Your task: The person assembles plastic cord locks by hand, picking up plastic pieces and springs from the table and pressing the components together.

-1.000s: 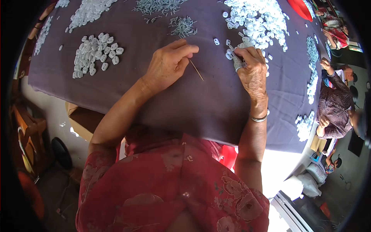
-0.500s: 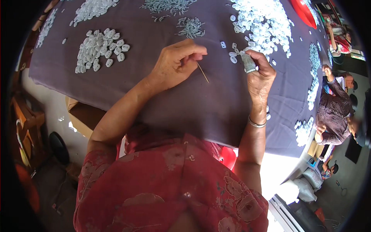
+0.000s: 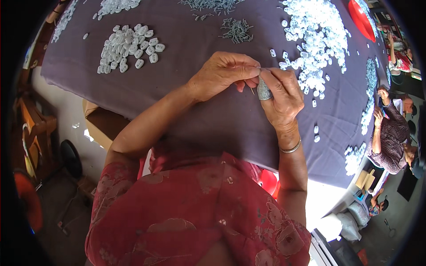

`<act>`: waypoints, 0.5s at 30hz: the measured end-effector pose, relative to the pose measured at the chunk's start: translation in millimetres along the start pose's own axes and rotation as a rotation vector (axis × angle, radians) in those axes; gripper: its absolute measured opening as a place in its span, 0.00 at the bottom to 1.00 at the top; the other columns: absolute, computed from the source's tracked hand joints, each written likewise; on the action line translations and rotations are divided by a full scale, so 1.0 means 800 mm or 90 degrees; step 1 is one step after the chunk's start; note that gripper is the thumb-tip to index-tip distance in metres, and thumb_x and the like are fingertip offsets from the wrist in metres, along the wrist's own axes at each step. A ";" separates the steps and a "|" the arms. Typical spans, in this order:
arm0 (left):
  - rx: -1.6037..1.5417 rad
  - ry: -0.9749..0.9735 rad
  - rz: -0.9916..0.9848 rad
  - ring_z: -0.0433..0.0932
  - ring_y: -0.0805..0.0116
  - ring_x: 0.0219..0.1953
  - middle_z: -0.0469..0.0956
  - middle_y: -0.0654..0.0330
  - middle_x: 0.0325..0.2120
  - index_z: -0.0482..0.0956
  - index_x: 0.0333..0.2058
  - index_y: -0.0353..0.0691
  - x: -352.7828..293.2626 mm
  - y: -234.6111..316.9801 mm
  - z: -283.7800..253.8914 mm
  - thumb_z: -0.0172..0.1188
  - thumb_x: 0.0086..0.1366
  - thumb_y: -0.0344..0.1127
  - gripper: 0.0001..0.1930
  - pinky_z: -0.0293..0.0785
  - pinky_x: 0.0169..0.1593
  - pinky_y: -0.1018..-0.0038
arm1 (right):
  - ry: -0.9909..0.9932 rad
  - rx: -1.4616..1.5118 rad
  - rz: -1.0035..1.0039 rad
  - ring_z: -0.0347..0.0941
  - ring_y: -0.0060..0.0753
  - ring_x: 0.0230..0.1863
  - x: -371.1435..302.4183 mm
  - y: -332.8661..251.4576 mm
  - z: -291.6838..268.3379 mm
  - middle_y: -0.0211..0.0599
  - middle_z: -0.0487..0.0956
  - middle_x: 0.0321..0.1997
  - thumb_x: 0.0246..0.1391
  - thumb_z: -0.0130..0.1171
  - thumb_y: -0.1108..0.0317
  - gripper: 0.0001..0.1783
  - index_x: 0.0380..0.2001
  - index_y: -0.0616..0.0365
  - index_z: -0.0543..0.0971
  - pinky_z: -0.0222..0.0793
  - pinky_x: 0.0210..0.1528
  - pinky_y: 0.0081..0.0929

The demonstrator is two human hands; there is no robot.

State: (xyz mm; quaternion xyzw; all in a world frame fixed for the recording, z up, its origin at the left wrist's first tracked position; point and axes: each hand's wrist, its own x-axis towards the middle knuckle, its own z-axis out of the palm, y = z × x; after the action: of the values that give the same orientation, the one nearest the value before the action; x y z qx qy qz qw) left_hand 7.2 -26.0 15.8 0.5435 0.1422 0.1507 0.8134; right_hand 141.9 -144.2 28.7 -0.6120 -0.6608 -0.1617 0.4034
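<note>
Over the dark cloth my left hand (image 3: pixel 224 75) is closed in a pinch. A thin pale stick (image 3: pixel 252 91) pokes out below its fingers. My right hand (image 3: pixel 282 95) meets it fingertip to fingertip, also closed; whatever it pinches is too small or hidden. A grey woven cover (image 3: pixel 265 90) wraps its thumb. Right behind the right hand lies a big heap of small white plastic pieces (image 3: pixel 317 48). Beyond the left hand is a small pile of grey metal pins (image 3: pixel 236 30), and to the left a loose pile of white oval pieces (image 3: pixel 128 46).
The dark tablecloth (image 3: pixel 177 128) covers the table. More pins (image 3: pixel 213 5) lie at the far side. A red bowl (image 3: pixel 363 22) stands at the far right. A cardboard box (image 3: pixel 104 126) sits below the table's left edge. Other people (image 3: pixel 390 137) work along the right side.
My hands have come together; the right moved left from the white heap's edge, the left moved right and slightly down with the stick. The whole view has shifted slightly.
</note>
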 end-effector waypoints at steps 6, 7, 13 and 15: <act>0.032 0.019 0.018 0.77 0.75 0.31 0.79 0.59 0.30 0.77 0.43 0.34 0.000 -0.004 -0.002 0.55 0.64 0.33 0.11 0.72 0.30 0.80 | -0.018 0.195 0.160 0.74 0.28 0.36 -0.002 -0.006 0.001 0.34 0.76 0.34 0.41 0.62 0.84 0.14 0.34 0.61 0.79 0.71 0.38 0.22; 0.046 0.019 0.035 0.77 0.76 0.31 0.79 0.59 0.30 0.77 0.42 0.35 0.000 -0.006 -0.001 0.55 0.65 0.33 0.11 0.72 0.30 0.81 | -0.018 0.195 0.161 0.74 0.28 0.36 -0.004 -0.007 0.002 0.34 0.76 0.34 0.41 0.62 0.84 0.14 0.34 0.61 0.79 0.71 0.38 0.22; 0.173 0.041 0.060 0.76 0.79 0.31 0.78 0.63 0.29 0.77 0.41 0.36 -0.004 -0.001 0.005 0.55 0.65 0.33 0.09 0.69 0.29 0.84 | -0.008 0.425 0.352 0.71 0.19 0.38 -0.016 0.009 0.005 0.31 0.75 0.37 0.51 0.55 0.85 0.10 0.37 0.64 0.76 0.69 0.39 0.17; 0.177 0.043 0.069 0.75 0.80 0.31 0.78 0.64 0.29 0.77 0.41 0.37 -0.004 -0.001 0.004 0.55 0.65 0.33 0.09 0.69 0.29 0.84 | -0.034 0.421 0.355 0.71 0.19 0.37 -0.016 0.009 0.004 0.30 0.75 0.36 0.50 0.55 0.84 0.10 0.37 0.64 0.76 0.70 0.38 0.17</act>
State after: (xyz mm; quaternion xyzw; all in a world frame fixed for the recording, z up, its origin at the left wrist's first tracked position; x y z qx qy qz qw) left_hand 5.3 -30.4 16.2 0.6522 0.1595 0.1920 0.7158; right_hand 146.8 -149.0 15.1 -0.6089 -0.4963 0.1900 0.5889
